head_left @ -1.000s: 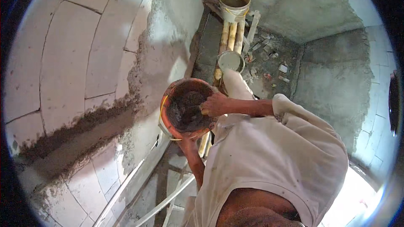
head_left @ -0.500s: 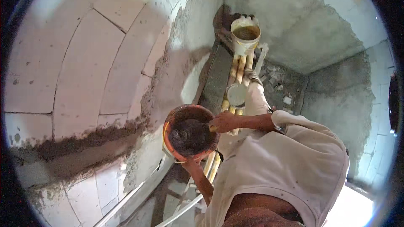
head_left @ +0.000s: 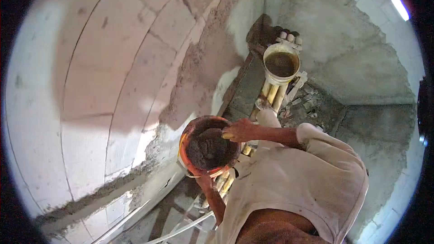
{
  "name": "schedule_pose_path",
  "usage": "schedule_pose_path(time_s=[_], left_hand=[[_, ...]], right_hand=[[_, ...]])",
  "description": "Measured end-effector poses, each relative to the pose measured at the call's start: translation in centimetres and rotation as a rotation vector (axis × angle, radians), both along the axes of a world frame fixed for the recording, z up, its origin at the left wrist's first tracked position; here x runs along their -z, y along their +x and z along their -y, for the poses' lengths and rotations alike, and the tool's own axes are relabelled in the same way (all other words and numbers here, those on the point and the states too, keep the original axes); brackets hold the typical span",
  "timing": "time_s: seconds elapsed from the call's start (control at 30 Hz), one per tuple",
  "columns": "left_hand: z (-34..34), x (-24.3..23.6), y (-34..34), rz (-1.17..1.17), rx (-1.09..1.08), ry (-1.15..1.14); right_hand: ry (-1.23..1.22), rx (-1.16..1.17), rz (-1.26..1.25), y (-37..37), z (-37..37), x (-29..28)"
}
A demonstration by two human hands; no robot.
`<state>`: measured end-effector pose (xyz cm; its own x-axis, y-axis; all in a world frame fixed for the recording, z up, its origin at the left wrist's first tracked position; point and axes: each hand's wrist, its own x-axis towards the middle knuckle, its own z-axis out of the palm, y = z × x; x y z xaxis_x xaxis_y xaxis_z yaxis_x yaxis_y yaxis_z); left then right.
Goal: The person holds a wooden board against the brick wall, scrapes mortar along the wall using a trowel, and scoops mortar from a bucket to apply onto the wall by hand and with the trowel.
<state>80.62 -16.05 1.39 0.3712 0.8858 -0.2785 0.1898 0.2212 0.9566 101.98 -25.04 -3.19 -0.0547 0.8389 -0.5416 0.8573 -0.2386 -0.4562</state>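
Single fisheye view, worn on the head, looking steeply down from above. Close to the wearer's own pale shirt in the lower right of the frame and to the orange bowl of mortar at centre. Farther below, a white bucket in the upper centre. Block wall bending across the left half. Dark round rim at all edges.

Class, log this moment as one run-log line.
left hand: under orange pan | right hand: on rim | pan: wet mortar | white bucket: beyond, on planks
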Motion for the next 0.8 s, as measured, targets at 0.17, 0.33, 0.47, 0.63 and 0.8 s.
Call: schedule_pose_path(time_s=[0.17,0.33,0.47,0.63,0.8], left_hand=[[0.0,-9.4,15.9,0.309,0.274,0.321],[0.8,-7.2,16.7,-0.041,0.218,0.254],[1.1,-2.1,14.2,-0.251,-0.053,-0.415],[0.1,-1.1,15.1,-0.235,0.046,-0.06],[-0.5,-3.1,15.9,-0.208,0.179,-0.071]], right_hand=[[0.264,0.094,0.003,11.6,2.7,-3.2],[0.191,0.061,0.282,17.0,4.1,-6.2],[0.292,0.203,0.374,16.5,6.1,-4.9],[0.044,0.225,0.064,17.7,7.0,-2.7],[0.683,-0.022,-0.13,17.3,9.9,4.9]])
